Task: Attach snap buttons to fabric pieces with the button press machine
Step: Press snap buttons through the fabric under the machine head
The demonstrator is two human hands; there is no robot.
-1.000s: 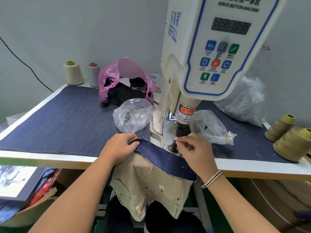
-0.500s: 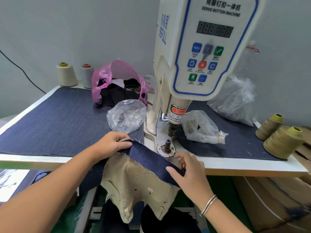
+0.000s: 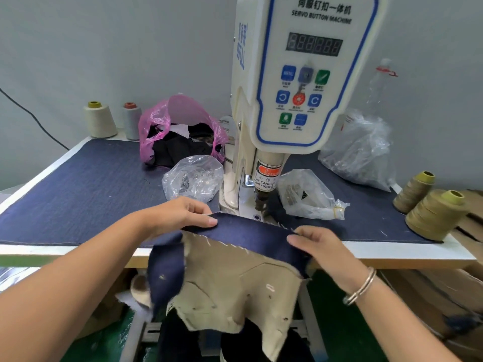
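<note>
The white button press machine [image 3: 292, 82] stands at the table's front, its dark punch [image 3: 262, 202] hanging just above the fabric. A fabric piece [image 3: 251, 236], navy denim band over beige lining, lies across the machine's base and hangs over the table edge. My left hand [image 3: 183, 214] pinches the band's left end, thumb on top. At the band's right end my right hand [image 3: 318, 244] grips the edge. The lower die is hidden under the band. Clear bags of snap parts sit left [image 3: 193, 176] and right [image 3: 305, 194] of the punch.
A denim mat [image 3: 78, 189] covers the table. At the back stand two thread cones [image 3: 100, 120], a pink bag of dark cloth [image 3: 180, 131] and a big clear bag [image 3: 358, 150]. Two olive thread cones [image 3: 433, 212] stand at the right. Beneath the table hang more garments.
My right hand left the die and took the band's right end. Both hands have pulled the navy band up over the lower die, which showed half a second ago and is now covered.
</note>
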